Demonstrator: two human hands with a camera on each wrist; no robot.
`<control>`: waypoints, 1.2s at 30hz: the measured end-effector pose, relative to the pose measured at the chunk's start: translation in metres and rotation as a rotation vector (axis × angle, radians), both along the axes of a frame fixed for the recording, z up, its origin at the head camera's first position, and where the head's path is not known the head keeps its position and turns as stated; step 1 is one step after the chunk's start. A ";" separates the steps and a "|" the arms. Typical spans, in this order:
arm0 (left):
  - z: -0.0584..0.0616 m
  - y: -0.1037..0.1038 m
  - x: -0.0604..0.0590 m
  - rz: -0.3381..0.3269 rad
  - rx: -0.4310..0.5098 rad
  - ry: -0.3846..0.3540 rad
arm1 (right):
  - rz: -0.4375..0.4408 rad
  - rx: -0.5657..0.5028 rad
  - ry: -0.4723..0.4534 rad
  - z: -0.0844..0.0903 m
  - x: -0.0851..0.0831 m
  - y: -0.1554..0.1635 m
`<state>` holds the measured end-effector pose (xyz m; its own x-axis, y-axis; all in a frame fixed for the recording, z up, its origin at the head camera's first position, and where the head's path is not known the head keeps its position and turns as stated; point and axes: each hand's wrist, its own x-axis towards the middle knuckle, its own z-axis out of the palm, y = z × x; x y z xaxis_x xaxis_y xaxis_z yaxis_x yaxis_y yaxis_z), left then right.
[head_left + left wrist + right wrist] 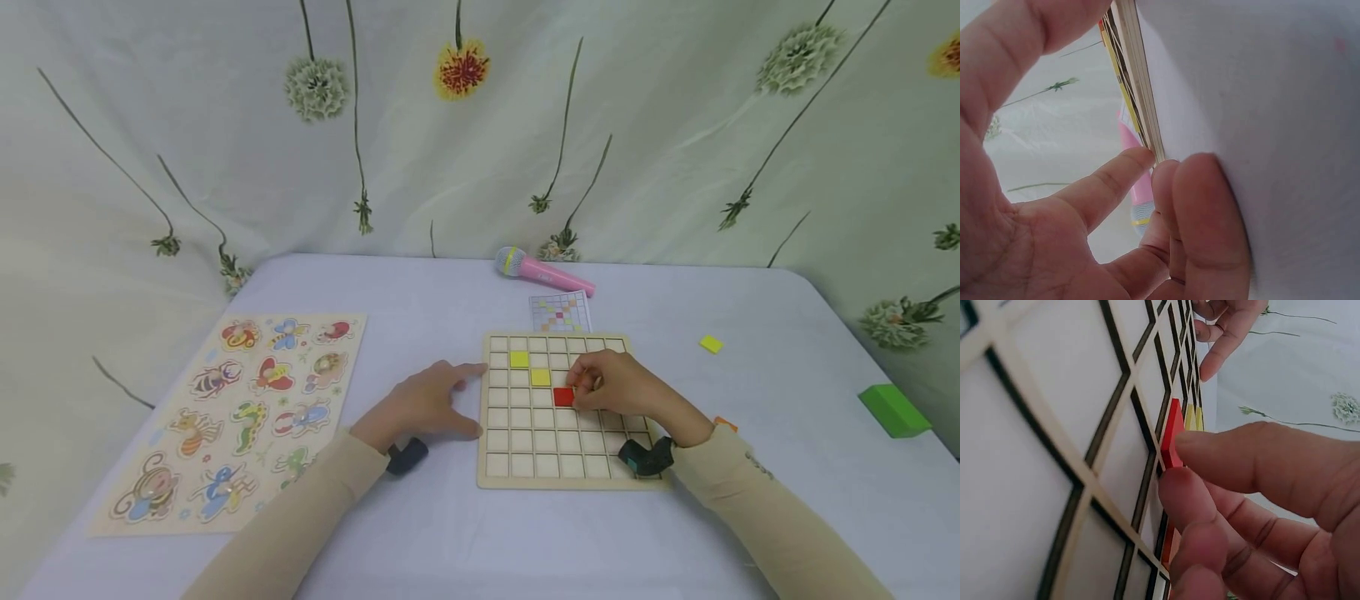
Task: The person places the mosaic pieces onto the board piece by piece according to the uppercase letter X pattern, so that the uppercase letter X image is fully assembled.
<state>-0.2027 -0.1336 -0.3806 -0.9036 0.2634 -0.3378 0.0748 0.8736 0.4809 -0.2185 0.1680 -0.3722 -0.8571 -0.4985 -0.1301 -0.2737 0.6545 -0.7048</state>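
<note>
Near the middle of the wooden grid board (522, 463), my right hand (617, 385) pinches a red square tile (563, 397) between thumb and fingers. In the right wrist view the red tile (1172, 434) stands proud of the grid, tilted at a cell. Two yellow tiles (519, 359) lie in cells up and to the left of it, in a diagonal line. My left hand (427, 404) is spread at the board's left edge, thumb and index fingertip right at the rim. In the left wrist view the board's layered edge (1138, 81) runs between those fingers.
Behind the board lie a printed pattern card (559, 313) and a pink microphone (546, 272). A large insect puzzle board (240, 417) lies at left. To the right are a loose yellow tile (711, 343), an orange piece (725, 423) and a green block (895, 410).
</note>
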 end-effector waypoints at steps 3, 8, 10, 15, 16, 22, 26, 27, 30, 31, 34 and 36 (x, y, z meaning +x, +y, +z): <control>0.000 0.000 0.000 0.001 0.006 -0.004 | 0.006 -0.001 0.014 0.002 0.000 0.004; 0.000 -0.001 0.000 -0.013 0.007 0.003 | 0.004 -0.013 0.044 0.008 0.002 0.016; 0.000 -0.002 -0.001 -0.019 0.005 0.007 | -0.004 -0.009 0.047 0.010 0.002 0.021; 0.000 -0.001 -0.001 -0.022 0.004 0.006 | -0.030 -0.014 0.017 0.011 0.003 0.037; 0.001 -0.001 -0.001 -0.023 0.005 0.007 | -0.035 -0.027 0.002 0.011 0.003 0.041; 0.001 -0.001 -0.001 -0.028 0.006 0.010 | -0.042 -0.103 -0.071 0.012 0.004 0.064; 0.002 -0.001 0.000 -0.024 0.005 0.009 | -0.053 -0.094 -0.092 0.012 0.007 0.080; 0.003 0.000 0.000 -0.023 0.003 0.007 | -0.056 -0.086 -0.093 0.011 0.007 0.085; 0.003 0.000 0.000 -0.022 0.001 0.004 | -0.061 -0.068 -0.088 0.008 0.009 0.097; 0.004 0.000 0.000 -0.022 0.001 0.005 | -0.063 -0.063 -0.085 0.007 0.010 0.101; 0.004 0.000 0.001 -0.023 0.004 0.004 | -0.076 -0.062 -0.080 0.004 0.012 0.113; 0.004 -0.001 0.001 -0.023 0.005 0.003 | -0.096 -0.060 -0.081 0.002 0.013 0.120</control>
